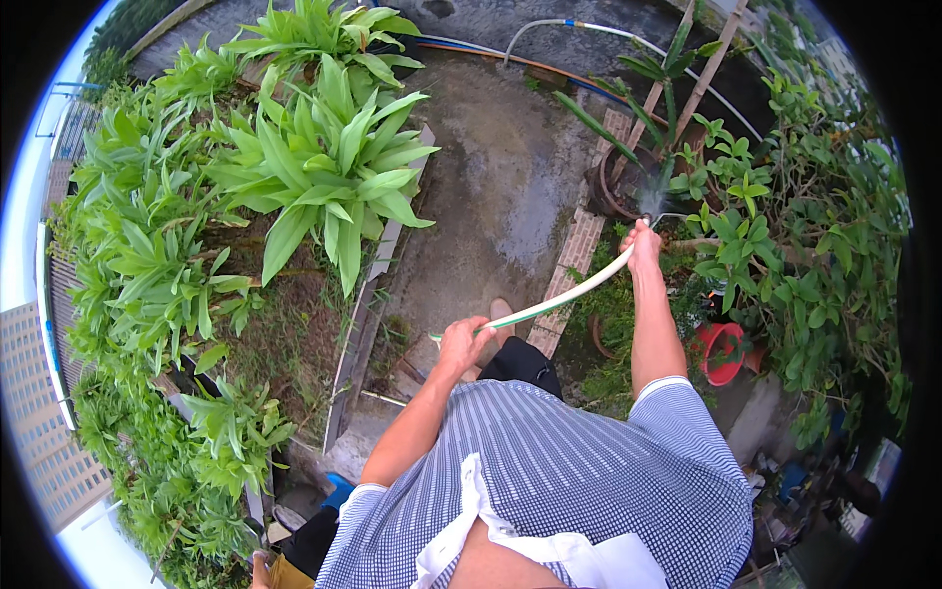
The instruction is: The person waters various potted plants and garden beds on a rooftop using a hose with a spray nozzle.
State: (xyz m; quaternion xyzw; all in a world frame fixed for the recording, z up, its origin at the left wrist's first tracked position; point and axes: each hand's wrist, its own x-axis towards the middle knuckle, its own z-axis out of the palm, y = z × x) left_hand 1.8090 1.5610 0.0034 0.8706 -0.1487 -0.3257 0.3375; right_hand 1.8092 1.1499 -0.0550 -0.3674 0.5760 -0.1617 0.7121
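My right hand [642,247] grips the end of a white garden hose with a green stripe [563,297]. Water [652,200] sprays from that end over a round brown plant pot [609,193]. In the pot stands a spiky green plant [668,110] beside wooden stakes [710,70]. Farther back along the hose, my left hand [462,344] is closed around it, in front of my body. The hose sags slightly between my two hands.
Leafy green plants [324,169] fill a raised bed with a pale edge [386,247] on the left. A wet concrete path [493,169] runs ahead. Bushes [817,243] and a red bucket [720,353] are at right. Part of another person's hand [261,570] shows at lower left.
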